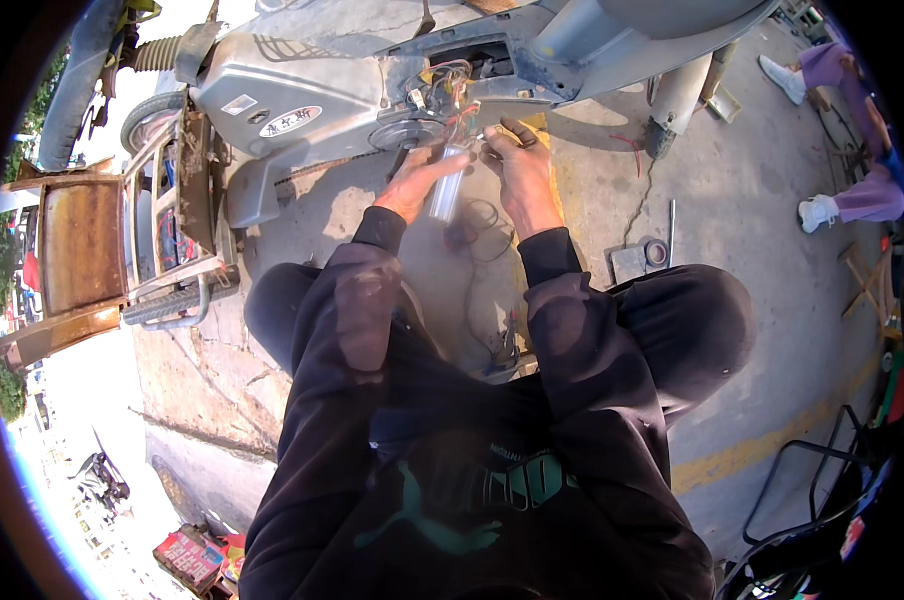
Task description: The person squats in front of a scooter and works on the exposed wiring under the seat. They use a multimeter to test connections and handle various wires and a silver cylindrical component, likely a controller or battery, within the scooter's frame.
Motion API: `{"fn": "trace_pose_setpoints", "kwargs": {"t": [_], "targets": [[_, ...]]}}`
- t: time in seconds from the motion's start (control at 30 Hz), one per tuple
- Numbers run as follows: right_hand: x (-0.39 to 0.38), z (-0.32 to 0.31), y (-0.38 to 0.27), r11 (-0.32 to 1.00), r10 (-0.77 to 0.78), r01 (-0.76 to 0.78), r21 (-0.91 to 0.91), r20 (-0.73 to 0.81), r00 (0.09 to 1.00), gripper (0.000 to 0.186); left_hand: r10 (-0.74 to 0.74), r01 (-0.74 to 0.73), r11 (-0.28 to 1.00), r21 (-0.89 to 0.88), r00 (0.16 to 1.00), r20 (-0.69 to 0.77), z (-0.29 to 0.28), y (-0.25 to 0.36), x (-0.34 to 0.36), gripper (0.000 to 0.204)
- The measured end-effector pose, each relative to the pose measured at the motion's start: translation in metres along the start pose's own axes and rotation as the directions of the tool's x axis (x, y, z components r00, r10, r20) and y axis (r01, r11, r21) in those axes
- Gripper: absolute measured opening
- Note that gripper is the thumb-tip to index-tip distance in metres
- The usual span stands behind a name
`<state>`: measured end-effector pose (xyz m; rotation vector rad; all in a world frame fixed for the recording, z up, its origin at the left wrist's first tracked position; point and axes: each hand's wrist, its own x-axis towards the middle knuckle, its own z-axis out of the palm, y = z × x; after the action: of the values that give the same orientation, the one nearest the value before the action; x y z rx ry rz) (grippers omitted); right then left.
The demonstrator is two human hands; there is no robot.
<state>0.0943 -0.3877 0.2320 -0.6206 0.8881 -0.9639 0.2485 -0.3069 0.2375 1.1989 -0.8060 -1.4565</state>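
Both forearms reach away from the near side over the bent knees, drawing together toward the loose wires (pixel 458 105) at the opened grey scooter (pixel 297 95). The left hand (pixel 409 188) angles far and rightward, its thumb laid across a blurred silvery block (pixel 446 192) that it grips; the block stands between the hands, on the near side of the wires. The right hand (pixel 530 178) points far and slightly left, fingers bent and tips drawn in beside the wires; whether they pinch one, I cannot tell.
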Motion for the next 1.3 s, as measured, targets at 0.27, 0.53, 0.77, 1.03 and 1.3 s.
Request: {"fn": "trace_pose_setpoints", "kwargs": {"t": [0.27,0.53,0.77,1.03,1.3], "targets": [[-0.003,0.014,-0.005,0.993,0.07,-0.065,0.099,-0.055,0.996,0.031,-0.039,0.039,0.993,-0.113,0.999,0.005,-0.004,-0.005,-0.002,0.054],[-0.021,0.016,-0.014,0.952,0.039,-0.085,0.293,0.161,0.986,0.028,0.023,0.029,0.806,-0.592,0.997,0.079,-0.007,-0.013,0.001,0.041],[-0.004,0.011,-0.005,0.924,-0.331,0.339,-0.175,0.075,0.941,0.034,-0.037,0.068,0.897,-0.436,0.996,0.08,0.001,-0.005,-0.006,0.057],[-0.002,-0.041,0.047,0.98,0.181,-0.184,-0.08,-0.049,0.982,0.064,0.217,-0.158,0.943,0.293,0.959,-0.181,0.03,-0.041,0.018,0.082],[-0.014,-0.044,0.037,0.92,-0.123,0.091,-0.381,-0.06,0.991,0.066,0.437,-0.223,0.79,0.571,0.858,-0.27,0.06,-0.069,0.02,0.073]]}}
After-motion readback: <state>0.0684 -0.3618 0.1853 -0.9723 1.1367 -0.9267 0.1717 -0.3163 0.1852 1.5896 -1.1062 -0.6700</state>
